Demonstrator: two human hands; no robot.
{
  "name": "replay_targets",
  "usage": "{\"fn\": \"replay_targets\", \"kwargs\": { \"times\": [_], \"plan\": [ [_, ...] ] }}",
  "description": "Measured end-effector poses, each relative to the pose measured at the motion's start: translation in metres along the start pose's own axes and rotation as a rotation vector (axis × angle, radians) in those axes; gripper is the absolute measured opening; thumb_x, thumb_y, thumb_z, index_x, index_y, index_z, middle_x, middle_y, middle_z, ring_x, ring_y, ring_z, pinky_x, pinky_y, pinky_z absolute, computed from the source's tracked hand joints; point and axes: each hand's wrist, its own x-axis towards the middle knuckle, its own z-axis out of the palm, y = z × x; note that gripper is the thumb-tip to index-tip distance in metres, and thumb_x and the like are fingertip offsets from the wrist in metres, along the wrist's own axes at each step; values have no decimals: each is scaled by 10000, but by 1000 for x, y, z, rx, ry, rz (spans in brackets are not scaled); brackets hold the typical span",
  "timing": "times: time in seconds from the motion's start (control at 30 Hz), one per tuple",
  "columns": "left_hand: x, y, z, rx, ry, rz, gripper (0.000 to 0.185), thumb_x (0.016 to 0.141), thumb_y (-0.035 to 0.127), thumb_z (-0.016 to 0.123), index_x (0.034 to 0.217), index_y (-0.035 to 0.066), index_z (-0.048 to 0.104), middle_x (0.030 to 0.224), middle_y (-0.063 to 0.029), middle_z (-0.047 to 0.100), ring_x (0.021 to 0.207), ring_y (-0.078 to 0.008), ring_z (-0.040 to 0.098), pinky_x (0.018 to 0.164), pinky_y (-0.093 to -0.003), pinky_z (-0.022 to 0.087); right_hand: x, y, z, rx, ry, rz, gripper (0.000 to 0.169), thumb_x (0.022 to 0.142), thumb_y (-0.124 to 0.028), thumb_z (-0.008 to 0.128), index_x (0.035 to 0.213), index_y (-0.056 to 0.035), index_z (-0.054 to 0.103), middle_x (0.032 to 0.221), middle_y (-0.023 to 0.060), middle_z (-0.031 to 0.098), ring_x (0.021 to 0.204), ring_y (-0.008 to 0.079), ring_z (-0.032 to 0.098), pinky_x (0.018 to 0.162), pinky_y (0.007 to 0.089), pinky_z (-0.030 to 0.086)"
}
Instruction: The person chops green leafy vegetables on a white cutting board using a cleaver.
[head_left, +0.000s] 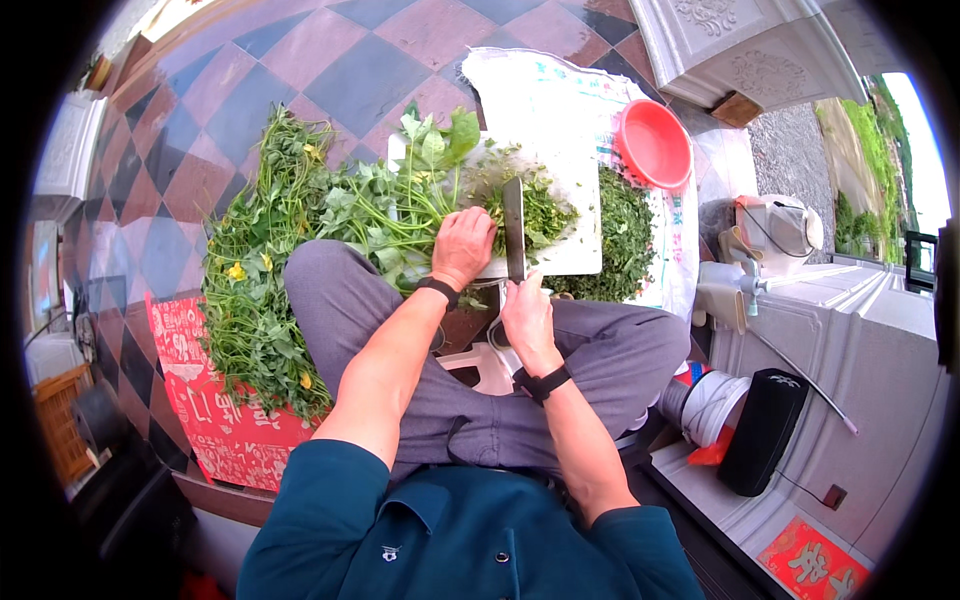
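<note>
My right hand (527, 319) grips the handle of a cleaver (514, 225), its blade pointing away from me over a white cutting board (577, 247). Under my left hand (463, 244), a bundle of leafy green stems (420, 191) is pressed against the board, just left of the blade. Chopped greens (551, 210) lie to the right of the blade and around its far end. More uncut vines with yellow flowers (259, 262) are heaped at the left. Off the board's right edge is a pile of finely cut greens (626, 240).
A red plastic basin (655, 144) stands on a white woven sack (551, 94) at the far right. Beneath the vine heap lies a red printed mat (225, 435). A black speaker (763, 433) and a white bucket (716, 409) are at my right, by the wall. Checkered tiles (367, 71) cover the floor.
</note>
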Motion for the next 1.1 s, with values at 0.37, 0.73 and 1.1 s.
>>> {"fn": "replay_targets", "kwargs": {
  "times": [0.37, 0.73, 1.1],
  "plan": [
    [6, -2, 1, 10, 74, 62, 112, 872, 147, 671, 934, 82, 604, 948, -75, 607, 918, -271, 624, 848, -380, 473, 74, -6, -3, -36, 87, -186, 287, 1002, -220, 584, 1051, 22, 438, 786, 325, 662, 792, 533, 657, 684, 598, 519],
    [5, 2, -3, -2, 43, 29, 101, 873, 151, 680, 907, 87, 610, 935, -71, 605, 903, -261, 624, 841, -375, 470, 4, 2, -8, 48, -31, -20, 315, 1007, -195, 573, 1130, 58, 431, 899, 380, 655, 894, 565, 638, 780, 610, 507],
    [6, -1, 1, 32, 42, 43, 92, 890, 164, 659, 900, 90, 604, 915, -57, 599, 907, -244, 621, 842, -367, 464, 80, -7, 19, 50, 129, -136, 283, 990, -193, 590, 1054, 51, 460, 807, 341, 662, 799, 536, 655, 697, 590, 528]
  ]
}}
